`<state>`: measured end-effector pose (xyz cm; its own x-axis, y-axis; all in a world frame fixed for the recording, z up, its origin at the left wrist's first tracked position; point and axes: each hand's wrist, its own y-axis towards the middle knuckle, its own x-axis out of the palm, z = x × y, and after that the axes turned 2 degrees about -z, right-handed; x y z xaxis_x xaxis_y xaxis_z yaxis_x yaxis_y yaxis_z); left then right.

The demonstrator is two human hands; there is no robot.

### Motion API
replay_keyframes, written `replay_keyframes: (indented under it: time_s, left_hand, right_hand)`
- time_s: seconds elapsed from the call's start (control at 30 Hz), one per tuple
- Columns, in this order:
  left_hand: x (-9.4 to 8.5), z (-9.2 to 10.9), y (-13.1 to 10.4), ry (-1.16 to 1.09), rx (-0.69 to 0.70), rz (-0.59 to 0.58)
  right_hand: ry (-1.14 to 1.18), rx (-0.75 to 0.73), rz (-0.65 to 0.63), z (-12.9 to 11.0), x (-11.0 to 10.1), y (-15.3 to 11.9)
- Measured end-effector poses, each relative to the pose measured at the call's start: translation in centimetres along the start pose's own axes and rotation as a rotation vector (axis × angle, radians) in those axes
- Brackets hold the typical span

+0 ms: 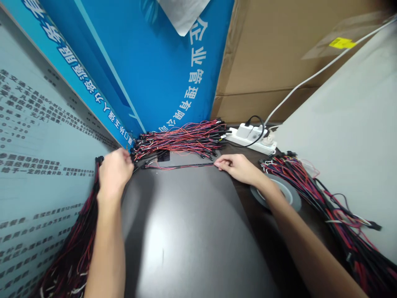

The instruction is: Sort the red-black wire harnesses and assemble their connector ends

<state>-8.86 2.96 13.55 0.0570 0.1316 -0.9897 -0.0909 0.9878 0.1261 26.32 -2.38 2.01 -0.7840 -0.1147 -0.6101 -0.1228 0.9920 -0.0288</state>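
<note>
A thin wire harness [182,165], black with red wires, lies stretched left to right across the far part of a flat grey board [186,231]. My right hand [232,164] pinches its right end between thumb and fingertips. At the left edge of the board, my left hand [114,169] is closed beside the left end of a heap of wires; what its fingers hold, if anything, I cannot make out. That heap of red and black wire harnesses [182,140] lies just behind the stretched one, along the back of the board.
More wire bundles lie at far left [80,231] and along the right wall [319,198]. A roll of tape [296,196] sits partly under my right forearm. A white power strip [254,140] with plugs stands at the back right. Blue panels and cardboard [263,58] enclose the rear.
</note>
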Motion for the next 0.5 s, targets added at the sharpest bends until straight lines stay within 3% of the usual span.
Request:
replay_keyframes:
  time_s: [0.1, 0.23, 0.5]
  left_hand:
    - [3.1, 3.5, 3.6, -0.193, 0.175, 0.146]
    - [6.5, 5.3, 8.7, -0.189, 0.307, 0.079]
    - [7.9, 5.4, 11.5, -0.141, 0.396, 0.015]
  right_hand:
    - [0.056, -0.008, -0.037, -0.5, 1.2, 0.1]
    - [0.135, -0.067, -0.128, -2.0, 3.8, 0.2]
    - [0.12, -0.02, 0.078, -2.4, 7.2, 0.6]
